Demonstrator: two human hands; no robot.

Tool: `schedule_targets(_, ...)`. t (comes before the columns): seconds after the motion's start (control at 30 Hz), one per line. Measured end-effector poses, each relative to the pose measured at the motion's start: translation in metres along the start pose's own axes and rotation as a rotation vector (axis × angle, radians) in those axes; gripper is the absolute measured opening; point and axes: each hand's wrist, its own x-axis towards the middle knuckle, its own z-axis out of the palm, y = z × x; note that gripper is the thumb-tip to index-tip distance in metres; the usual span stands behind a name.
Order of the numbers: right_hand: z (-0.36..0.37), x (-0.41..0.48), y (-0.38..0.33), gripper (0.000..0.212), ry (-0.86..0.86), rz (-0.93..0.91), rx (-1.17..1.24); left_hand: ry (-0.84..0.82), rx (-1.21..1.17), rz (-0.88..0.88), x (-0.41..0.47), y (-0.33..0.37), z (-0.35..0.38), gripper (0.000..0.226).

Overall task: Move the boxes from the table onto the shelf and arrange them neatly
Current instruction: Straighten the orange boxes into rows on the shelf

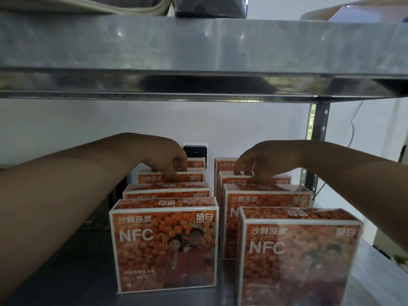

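Note:
Several orange boxes marked NFC stand upright in two rows, front to back, on the metal shelf board (66, 272). The left row's front box (164, 246) and the right row's front box (298, 259) are closest to me. My left hand (170, 157) reaches over the left row, and its fingertips pinch the top edge of the third box (150, 178). My right hand (262, 160) reaches over the right row, fingers curled on the top of that row's third box (280, 181). One more box stands behind each hand, partly hidden.
The upper metal shelf (198, 51) hangs low over the boxes, with a black object (209, 6) on it. A perforated upright post (315, 133) stands at the right. A black wall socket (195, 151) sits behind the rows. A white cable (353, 120) hangs beyond the post.

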Motion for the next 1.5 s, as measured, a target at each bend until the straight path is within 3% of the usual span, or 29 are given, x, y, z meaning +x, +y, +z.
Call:
schedule_targets(0.53, 0.012, 0.022, 0.017, 0.047, 0.131, 0.07, -0.109, 0.064, 0.098, -0.021, 0.012, 0.005, 0.008, 0.044)
schedule_targets(1.33, 0.01, 0.022, 0.007, 0.045, 0.092, 0.071, -0.082, 0.036, 0.014, -0.023, 0.003, 0.0, 0.009, 0.05)
schedule_targets(1.5, 0.007, 0.008, 0.004, 0.042, 0.17, 0.021, -0.013, 0.164, -0.119, 0.047, -0.011, -0.006, -0.001, 0.041)
